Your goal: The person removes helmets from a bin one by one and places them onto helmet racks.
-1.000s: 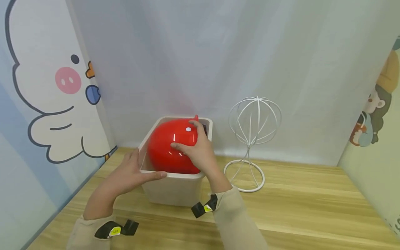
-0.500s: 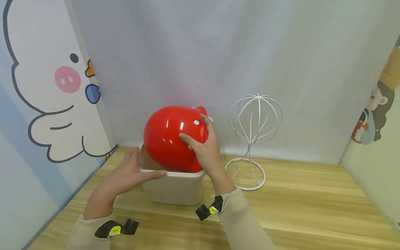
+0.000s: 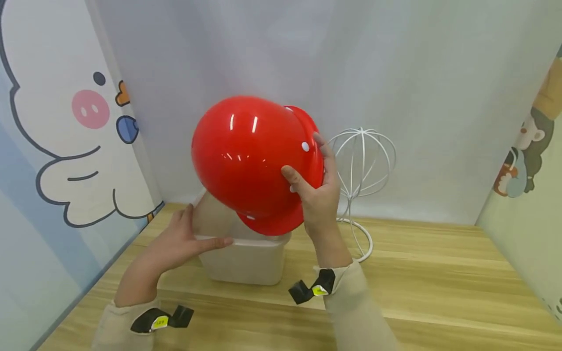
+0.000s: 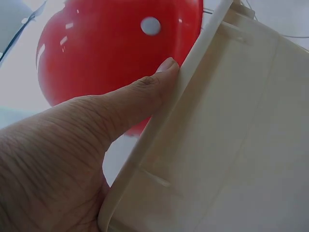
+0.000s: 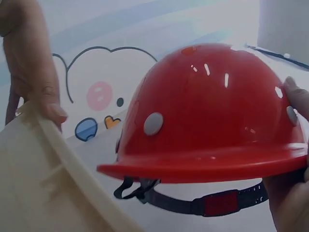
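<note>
A glossy red hard hat (image 3: 246, 156) hangs tilted above a cream plastic bin (image 3: 243, 263). My right hand (image 3: 319, 200) grips it by the brim, thumb on the outer shell; in the right wrist view the hat (image 5: 207, 111) shows white round studs and a black inner band with a red part (image 5: 220, 203). On the bin's near left corner rests my left hand (image 3: 177, 243), its thumb along the rim and its fingers at the left side. The left wrist view shows that thumb (image 4: 140, 96) on the rim of the bin (image 4: 227, 130).
A white wire stand (image 3: 362, 180) with a round cage top and a ring base stands right of the bin, partly behind my right hand. A grey curtain (image 3: 421, 97) hangs behind the wooden table (image 3: 421, 273), with cartoon-printed walls at both sides.
The hard hat has risen out of the bin and moved right and closer, gripped by my right hand throughout. My left hand has stayed on the bin's rim.
</note>
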`<action>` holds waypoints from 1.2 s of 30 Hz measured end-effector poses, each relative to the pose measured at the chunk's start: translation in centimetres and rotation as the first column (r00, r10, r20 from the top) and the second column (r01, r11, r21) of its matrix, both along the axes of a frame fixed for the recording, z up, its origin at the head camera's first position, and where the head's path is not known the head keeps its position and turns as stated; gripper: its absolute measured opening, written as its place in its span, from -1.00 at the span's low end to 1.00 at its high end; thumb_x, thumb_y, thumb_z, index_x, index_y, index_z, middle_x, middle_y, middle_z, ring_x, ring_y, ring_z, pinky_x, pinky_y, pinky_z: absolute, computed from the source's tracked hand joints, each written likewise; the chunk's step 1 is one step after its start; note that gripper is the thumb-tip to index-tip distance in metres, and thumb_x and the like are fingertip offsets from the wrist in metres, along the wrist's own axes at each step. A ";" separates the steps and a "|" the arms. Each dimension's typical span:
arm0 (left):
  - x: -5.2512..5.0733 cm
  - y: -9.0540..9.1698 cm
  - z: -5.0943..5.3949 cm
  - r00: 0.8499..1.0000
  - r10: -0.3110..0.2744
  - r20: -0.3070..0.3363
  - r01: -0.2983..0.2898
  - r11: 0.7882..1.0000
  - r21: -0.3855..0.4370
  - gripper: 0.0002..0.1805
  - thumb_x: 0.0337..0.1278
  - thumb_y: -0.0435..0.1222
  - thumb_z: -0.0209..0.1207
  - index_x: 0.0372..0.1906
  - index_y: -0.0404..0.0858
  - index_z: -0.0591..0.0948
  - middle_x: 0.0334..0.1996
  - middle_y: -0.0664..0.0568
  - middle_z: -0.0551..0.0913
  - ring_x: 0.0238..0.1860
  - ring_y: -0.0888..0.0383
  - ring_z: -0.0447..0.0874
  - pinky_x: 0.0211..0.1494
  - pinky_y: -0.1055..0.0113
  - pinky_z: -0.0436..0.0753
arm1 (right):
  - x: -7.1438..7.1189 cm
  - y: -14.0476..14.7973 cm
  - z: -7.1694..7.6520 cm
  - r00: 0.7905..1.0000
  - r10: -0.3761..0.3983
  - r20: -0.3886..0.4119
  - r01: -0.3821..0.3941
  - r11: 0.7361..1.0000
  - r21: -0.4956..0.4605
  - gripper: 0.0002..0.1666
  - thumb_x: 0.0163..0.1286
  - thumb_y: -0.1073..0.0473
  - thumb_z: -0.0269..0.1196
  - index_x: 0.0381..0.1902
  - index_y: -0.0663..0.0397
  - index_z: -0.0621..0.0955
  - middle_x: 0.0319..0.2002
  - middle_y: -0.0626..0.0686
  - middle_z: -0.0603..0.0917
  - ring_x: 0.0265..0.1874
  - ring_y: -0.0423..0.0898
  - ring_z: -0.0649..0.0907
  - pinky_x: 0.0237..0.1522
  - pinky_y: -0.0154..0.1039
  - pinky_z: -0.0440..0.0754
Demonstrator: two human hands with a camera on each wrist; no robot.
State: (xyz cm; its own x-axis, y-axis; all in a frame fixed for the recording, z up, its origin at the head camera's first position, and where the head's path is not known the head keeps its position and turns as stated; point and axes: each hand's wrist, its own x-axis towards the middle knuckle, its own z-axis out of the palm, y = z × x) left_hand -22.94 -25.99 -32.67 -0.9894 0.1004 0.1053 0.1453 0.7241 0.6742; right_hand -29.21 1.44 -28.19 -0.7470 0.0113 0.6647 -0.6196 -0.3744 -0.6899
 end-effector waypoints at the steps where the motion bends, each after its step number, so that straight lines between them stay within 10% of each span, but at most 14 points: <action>1: 0.0 0.0 0.0 1.000 -0.003 0.002 0.003 1.000 0.011 0.33 -0.06 0.29 0.38 0.61 -0.17 -0.15 0.46 -0.28 0.08 0.37 -0.31 0.18 0.02 -0.26 0.63 | 0.0 0.4 0.2 0.999 0.014 -0.030 -0.015 0.999 -0.036 -0.13 0.29 0.04 0.45 0.47 -0.26 0.31 0.37 0.02 0.41 0.35 0.07 0.42 0.09 0.02 0.65; 14: -0.3 -0.1 -0.2 0.997 -0.039 -0.070 0.039 0.999 -0.005 0.19 -0.07 0.23 0.43 0.55 -0.12 0.04 0.29 -0.22 0.30 0.23 -0.20 0.29 -0.01 -0.16 0.64 | 0.0 5.6 2.3 0.981 0.043 -0.187 -0.106 0.934 -0.341 -0.11 0.27 0.15 0.45 0.45 0.09 0.27 0.38 0.20 0.36 0.39 0.18 0.36 0.19 0.03 0.59; 30: -0.2 0.0 -0.2 0.998 -0.005 -0.057 0.002 0.998 -0.060 0.27 -0.04 0.23 0.42 0.57 -0.27 -0.02 0.28 -0.37 0.24 0.21 -0.24 0.30 0.04 -0.24 0.55 | -2.0 10.6 1.9 0.986 0.026 -0.167 -0.110 0.850 -0.516 -0.28 0.35 0.26 0.36 0.41 0.12 0.35 0.38 0.20 0.37 0.38 0.17 0.39 0.25 0.03 0.54; 36: -0.1 0.0 -0.1 0.999 -0.003 -0.047 0.000 0.998 -0.065 0.27 -0.03 0.22 0.42 0.58 -0.28 -0.05 0.30 -0.39 0.21 0.21 -0.25 0.30 0.05 -0.26 0.55 | -2.3 11.2 1.7 0.989 0.078 -0.127 -0.140 0.777 -0.613 -0.38 0.41 0.28 0.30 0.38 0.09 0.39 0.31 0.15 0.47 0.33 0.12 0.46 0.29 0.01 0.50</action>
State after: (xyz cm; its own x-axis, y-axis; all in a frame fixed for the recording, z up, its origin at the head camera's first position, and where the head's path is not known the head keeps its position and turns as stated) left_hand -23.03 -25.94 -32.75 -0.9834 0.1098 0.1446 0.1764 0.7660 0.6182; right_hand -31.47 12.62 -26.53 -0.7066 0.3652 0.6060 -0.5951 -0.7701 -0.2299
